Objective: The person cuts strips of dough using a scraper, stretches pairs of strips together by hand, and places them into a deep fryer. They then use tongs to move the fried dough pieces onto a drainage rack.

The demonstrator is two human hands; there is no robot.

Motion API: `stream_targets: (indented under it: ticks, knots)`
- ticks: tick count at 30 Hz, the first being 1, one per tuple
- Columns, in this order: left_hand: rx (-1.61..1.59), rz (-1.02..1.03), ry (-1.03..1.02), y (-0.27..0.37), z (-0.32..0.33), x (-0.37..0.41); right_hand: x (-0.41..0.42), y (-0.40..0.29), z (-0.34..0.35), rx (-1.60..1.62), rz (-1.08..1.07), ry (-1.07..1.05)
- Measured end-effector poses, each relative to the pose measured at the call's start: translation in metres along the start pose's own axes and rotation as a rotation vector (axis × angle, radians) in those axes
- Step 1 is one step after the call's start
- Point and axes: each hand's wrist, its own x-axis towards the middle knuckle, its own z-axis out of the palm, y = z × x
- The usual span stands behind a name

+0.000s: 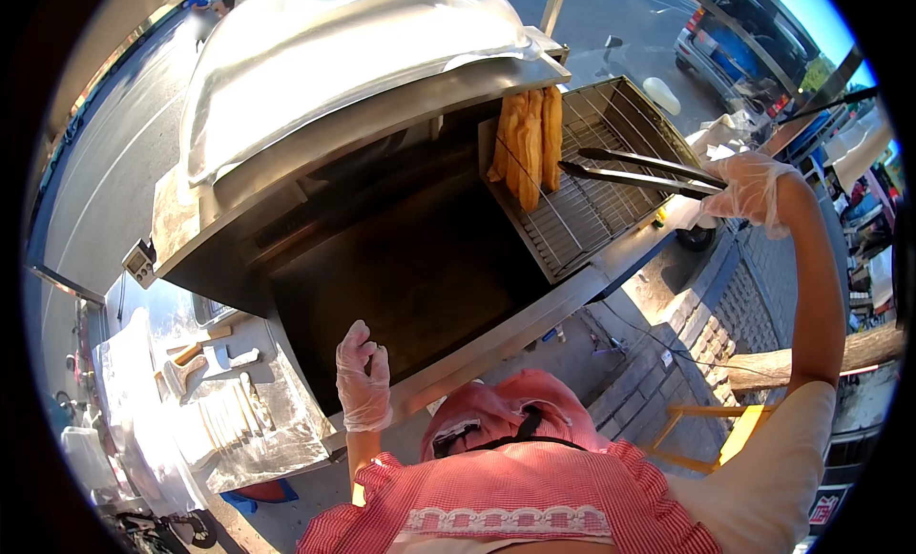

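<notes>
My right hand [748, 192], in a clear plastic glove, holds black-tipped metal tongs [637, 175] over a wire draining rack [608, 153]. The tong tips are apart, with nothing between them. Several golden fried dough sticks [528, 146] stand on end at the rack's left side, left of the tips. Below and left lies a deep-fryer vat [408, 268] of dark oil. My left hand [363, 375], also gloved, is at the vat's near edge, holding nothing, its fingers loosely bent and partly apart.
A shiny metal hood [343, 60] covers the vat's far side. On the floured board [286, 446] at left lie raw dough strips [227, 414] and a scraper [225, 359]. A digital timer [139, 263] hangs at the hood's left corner. A yellow stool [741, 432] stands at right.
</notes>
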Motion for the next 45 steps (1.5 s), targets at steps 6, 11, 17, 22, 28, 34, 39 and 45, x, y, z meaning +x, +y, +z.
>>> stream_targets:
  ticks: [6,11,17,22,28,34,39,45]
  knots:
    - [0.23,0.078,0.065,0.02,-0.018,-0.025,0.146,0.019,0.119,-0.121,0.002,-0.228]
    - [0.384,-0.027,0.197,-0.008,-0.085,-0.088,0.23,0.024,0.235,0.549,0.004,-0.219]
    - [0.577,-0.193,0.464,-0.087,-0.189,-0.149,0.148,-0.036,0.225,0.451,-0.144,-0.068]
    - [0.737,-0.078,0.405,-0.174,-0.316,-0.123,0.088,-0.142,0.202,-0.032,0.002,0.451]
    - [0.323,-0.083,0.195,-0.282,-0.406,0.028,-0.077,-0.52,0.282,0.628,-0.631,0.445]
    - [0.894,0.2,-0.158,-0.328,-0.403,0.129,-0.221,-0.729,0.351,0.804,-0.77,0.233]
    - [0.94,0.323,-0.21,-0.325,-0.41,0.13,-0.258,-0.802,0.405,1.194,-0.406,-0.065]
    - [0.352,0.225,-0.418,-0.246,-0.447,-0.031,-0.281,-0.849,0.432,2.369,0.244,-0.902]
